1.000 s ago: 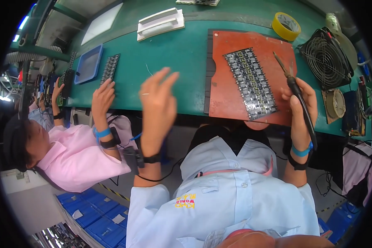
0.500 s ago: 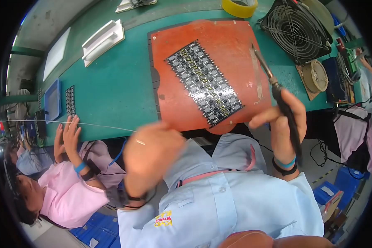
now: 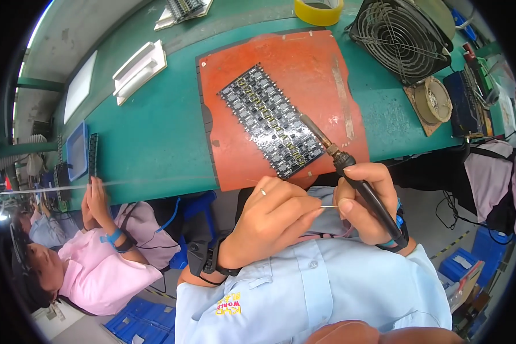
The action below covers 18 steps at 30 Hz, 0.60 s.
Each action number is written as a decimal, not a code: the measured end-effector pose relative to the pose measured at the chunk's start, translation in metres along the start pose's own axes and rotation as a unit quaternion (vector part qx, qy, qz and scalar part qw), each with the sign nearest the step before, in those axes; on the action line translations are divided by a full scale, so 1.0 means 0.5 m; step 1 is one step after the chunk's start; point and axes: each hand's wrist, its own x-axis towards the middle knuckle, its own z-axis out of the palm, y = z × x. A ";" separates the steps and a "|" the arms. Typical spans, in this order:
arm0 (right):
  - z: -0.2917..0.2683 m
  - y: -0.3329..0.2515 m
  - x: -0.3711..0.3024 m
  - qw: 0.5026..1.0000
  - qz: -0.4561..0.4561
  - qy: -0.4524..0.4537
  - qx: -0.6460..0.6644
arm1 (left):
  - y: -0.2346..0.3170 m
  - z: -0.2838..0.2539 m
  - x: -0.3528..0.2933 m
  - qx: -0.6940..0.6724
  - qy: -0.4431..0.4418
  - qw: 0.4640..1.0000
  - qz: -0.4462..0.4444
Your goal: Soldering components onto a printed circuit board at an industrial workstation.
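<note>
My right hand (image 3: 368, 202) wraps round a soldering iron (image 3: 366, 186) with a black handle, its metal tip pointing up and left over the lower right edge of a panel of circuit boards (image 3: 272, 120). Close beside it, my left hand (image 3: 275, 212) is closed in a pinch on thin solder wire (image 3: 328, 206). A short piece of the wire spans the gap between the hands, and my right finger and thumb meet its other end. The panel lies slanted on a red mat (image 3: 321, 74). Both hands are in front of the mat's near edge.
A black fan (image 3: 400, 43) and a round tin on a board (image 3: 432, 102) stand at the right. Yellow tape (image 3: 319, 11) and a white holder (image 3: 140, 70) lie farther back. At the left, a co-worker in pink (image 3: 106, 258) reaches toward a narrow board by a blue tray (image 3: 77, 150).
My left hand has moved right, close to my right hand, with wire now between them. The soldering iron has swung down and left toward the panel. The co-worker's hands shifted slightly.
</note>
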 end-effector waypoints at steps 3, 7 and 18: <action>-0.010 -0.002 0.014 1.000 0.002 -0.015 0.004 | -0.004 -0.020 -0.008 0.025 -0.010 1.000 0.000; -0.029 -0.003 0.059 0.956 -0.091 0.013 -0.279 | -0.029 -0.031 -0.028 0.122 0.046 0.990 -0.049; -0.016 0.003 0.116 0.875 -0.074 -0.061 -0.475 | -0.048 -0.023 -0.046 0.173 0.076 0.975 -0.115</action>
